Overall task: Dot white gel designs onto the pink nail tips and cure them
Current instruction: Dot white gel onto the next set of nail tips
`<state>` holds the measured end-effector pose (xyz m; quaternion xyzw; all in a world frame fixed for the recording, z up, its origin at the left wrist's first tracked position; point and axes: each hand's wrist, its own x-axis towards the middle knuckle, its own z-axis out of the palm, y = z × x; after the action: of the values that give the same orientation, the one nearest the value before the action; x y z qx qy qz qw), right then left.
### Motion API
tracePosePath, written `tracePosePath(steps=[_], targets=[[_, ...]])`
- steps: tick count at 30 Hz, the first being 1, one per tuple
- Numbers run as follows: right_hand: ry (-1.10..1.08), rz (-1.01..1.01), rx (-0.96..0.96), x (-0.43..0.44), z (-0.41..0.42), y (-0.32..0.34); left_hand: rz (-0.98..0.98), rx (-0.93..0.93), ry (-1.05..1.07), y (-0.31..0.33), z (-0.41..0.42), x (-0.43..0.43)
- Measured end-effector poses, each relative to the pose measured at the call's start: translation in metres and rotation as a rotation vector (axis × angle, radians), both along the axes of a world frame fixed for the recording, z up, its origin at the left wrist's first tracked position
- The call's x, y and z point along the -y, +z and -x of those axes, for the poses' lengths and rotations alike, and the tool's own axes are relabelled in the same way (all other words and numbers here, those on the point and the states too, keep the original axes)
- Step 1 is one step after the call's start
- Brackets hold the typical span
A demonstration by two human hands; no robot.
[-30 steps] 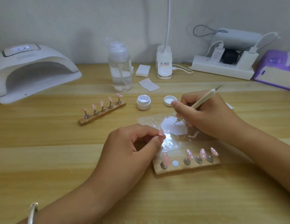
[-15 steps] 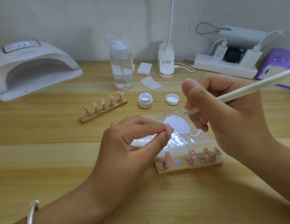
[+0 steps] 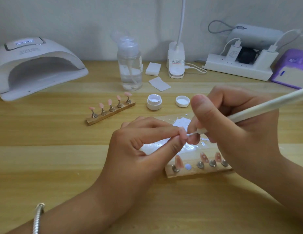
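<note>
**A:** A pale wooden table set against a plain grey wall, and your two hands meet over the middle of it.

**B:** What has my left hand got?

**A:** Your left hand pinches one pink nail tip between thumb and forefinger, with the other fingers curled under. A metal bracelet sits on that wrist.

**B:** And the right?

**A:** Your right hand grips a white dotting pen like a pencil, and the shaft runs off to the upper right. Its fine point is at the held nail tip. It looks to be touching, but the spot is too small for me to be sure.

**B:** Where's the rest of the set?

**A:** Just below your hands lies a wooden holder. A plain pink tip stands at its left end, then a bare white disc, then two tips with white marks. Your right hand covers the far right end. Behind your fingers is a clear plastic sheet with a smear of white gel. Beyond that the open gel jar and its lid sit side by side. To their left is a second holder, slanted, with five plain pink tips.

**B:** The lamp?

**A:** The white curing lamp is at the far left with its opening towards you and its display lit. A pump bottle stands mid-table at the back, and a power strip lies to the right by the wall.
</note>
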<state>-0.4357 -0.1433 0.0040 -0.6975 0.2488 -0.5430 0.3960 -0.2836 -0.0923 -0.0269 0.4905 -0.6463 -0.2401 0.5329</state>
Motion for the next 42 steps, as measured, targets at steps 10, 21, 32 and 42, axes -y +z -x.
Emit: tracePosePath(steps=[10,21,32,42], targets=[[0.007,0.007,-0.031,0.0010,-0.0003,-0.0013,0.005,0.009,0.010,-0.0016,0.0002,0.0015],[0.008,0.028,-0.051,0.0028,0.0007,-0.0033,0.023,0.015,0.000,-0.0009,0.0000,0.0015],[0.025,0.018,0.000,0.0038,0.0005,-0.0027,-0.010,-0.014,-0.005,-0.0023,-0.0003,0.0017],[0.039,0.035,0.005,0.0056,0.0012,-0.0045,-0.010,-0.006,-0.013,-0.0017,-0.0006,0.0012]])
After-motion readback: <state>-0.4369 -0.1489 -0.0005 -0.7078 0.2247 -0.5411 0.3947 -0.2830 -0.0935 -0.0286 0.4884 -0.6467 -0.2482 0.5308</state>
